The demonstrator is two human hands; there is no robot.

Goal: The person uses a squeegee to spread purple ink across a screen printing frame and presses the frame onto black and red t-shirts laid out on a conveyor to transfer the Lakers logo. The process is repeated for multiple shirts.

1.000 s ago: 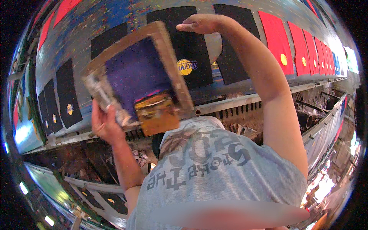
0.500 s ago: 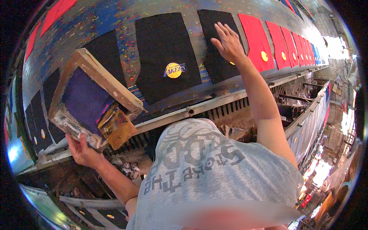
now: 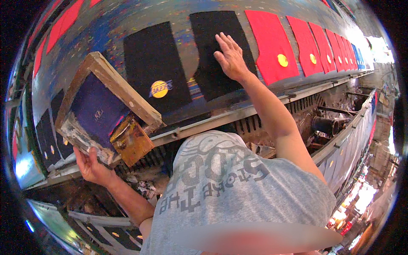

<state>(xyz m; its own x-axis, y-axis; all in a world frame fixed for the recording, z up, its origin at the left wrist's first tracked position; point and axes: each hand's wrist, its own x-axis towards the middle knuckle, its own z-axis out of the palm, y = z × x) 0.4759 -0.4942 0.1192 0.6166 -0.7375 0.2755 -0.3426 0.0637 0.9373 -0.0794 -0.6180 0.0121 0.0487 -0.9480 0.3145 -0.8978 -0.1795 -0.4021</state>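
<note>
My left hand grips the near corner of a screen-printing frame, thumb on top of its wooden edge. The frame is tilted, with a purple-inked mesh. A yellow-brown, ink-stained squeegee rests in it at the near right side. My right hand is open, its fingers spread over a black fabric panel; whether the palm touches it I cannot tell. To its left lies another black panel, bearing a yellow ball print with purple lettering.
Red panels with yellow circles run along the long, paint-flecked table to the right, blue ones beyond. A metal rail edges the table in front of me. Behind me stands another long table with fabric pieces.
The table and its panels have shifted left in view. My right hand has come lower over the same black panel, hiding its yellow mark. The left hand still holds the frame.
</note>
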